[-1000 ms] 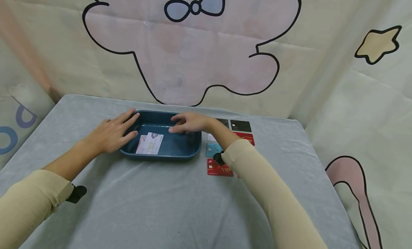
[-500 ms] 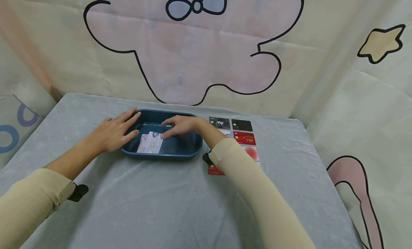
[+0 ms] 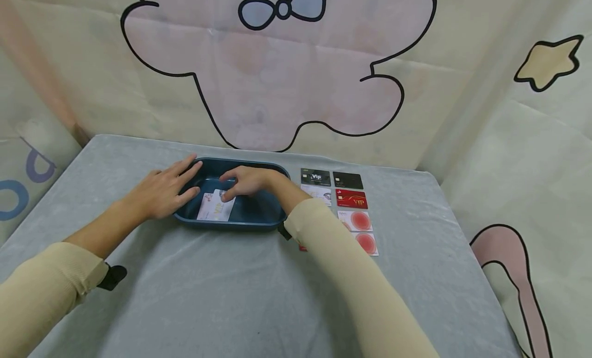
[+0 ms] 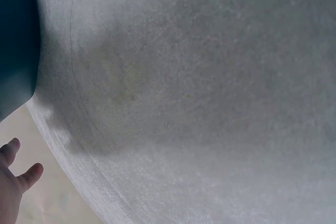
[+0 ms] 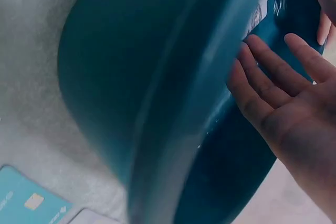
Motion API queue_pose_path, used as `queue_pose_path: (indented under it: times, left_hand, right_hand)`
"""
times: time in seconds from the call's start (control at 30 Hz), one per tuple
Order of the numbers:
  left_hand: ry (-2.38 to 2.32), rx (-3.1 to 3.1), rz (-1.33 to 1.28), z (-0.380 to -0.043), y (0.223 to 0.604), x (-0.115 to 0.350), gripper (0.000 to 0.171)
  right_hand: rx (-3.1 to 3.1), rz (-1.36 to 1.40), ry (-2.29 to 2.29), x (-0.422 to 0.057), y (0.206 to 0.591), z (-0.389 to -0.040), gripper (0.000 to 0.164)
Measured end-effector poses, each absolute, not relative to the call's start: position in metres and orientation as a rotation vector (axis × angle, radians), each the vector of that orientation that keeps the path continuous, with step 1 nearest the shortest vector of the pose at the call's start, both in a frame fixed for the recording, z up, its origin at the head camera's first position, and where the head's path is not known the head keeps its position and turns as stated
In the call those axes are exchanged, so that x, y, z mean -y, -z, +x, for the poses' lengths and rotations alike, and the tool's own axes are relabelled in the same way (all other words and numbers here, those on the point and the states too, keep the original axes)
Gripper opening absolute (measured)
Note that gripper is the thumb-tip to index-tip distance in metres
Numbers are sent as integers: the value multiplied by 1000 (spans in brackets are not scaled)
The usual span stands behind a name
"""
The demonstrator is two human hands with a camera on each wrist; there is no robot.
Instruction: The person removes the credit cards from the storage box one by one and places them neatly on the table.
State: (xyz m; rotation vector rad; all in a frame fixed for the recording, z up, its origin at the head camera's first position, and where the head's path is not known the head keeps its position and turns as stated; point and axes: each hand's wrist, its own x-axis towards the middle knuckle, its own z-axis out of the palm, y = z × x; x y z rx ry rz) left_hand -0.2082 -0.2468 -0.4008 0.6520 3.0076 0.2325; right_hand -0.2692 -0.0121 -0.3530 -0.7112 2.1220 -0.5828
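One dark blue rectangular tray point(image 3: 273, 214) stood on the grey cloth-covered table point(image 3: 208, 296), toward the far side and left of centre. Two pale cards point(image 3: 214, 209) lay overlapped on the tray floor at its left end.

The left hand point(image 3: 159, 193) rested flat on the tray's left rim, fingers straight and slightly spread, the fingertips reaching over the edge; it held nothing. In the left wrist view only two fingertips point(image 4: 13, 166) showed at the lower left corner, with the tray's dark wall at the upper left.

The right hand point(image 3: 245, 181) reached into the tray from the right, fingers extended and a little apart, their tips at the right edge of the upper card. Whether they touched the card or hovered just over it could not be told. The right wrist view showed that hand open, palm exposed, fingers point(image 5: 273, 74) straight and close to the tray's inner wall, clamped on nothing.

Right of the tray, cards lay face up in two columns. Six were countable in full: two black cards point(image 3: 316, 176), one white card point(image 3: 318, 192), one red VIP card point(image 3: 351, 199) and two white cards with a red circle point(image 3: 355, 220). A red corner point(image 3: 302, 247) showed just behind the right sleeve point(image 3: 342, 265); the remainder was hidden. One light blue card point(image 5: 26, 205) appeared in the right wrist view beside the tray's outer wall.
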Motion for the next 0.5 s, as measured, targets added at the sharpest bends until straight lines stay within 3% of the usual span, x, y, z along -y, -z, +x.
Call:
queue_pose_path:
  times: [0.5]
  left_hand:
    - [-237,-3009,681,-209,401,249,67]
  right_hand:
    - [-2101,-738,559,25,360,-265,56]
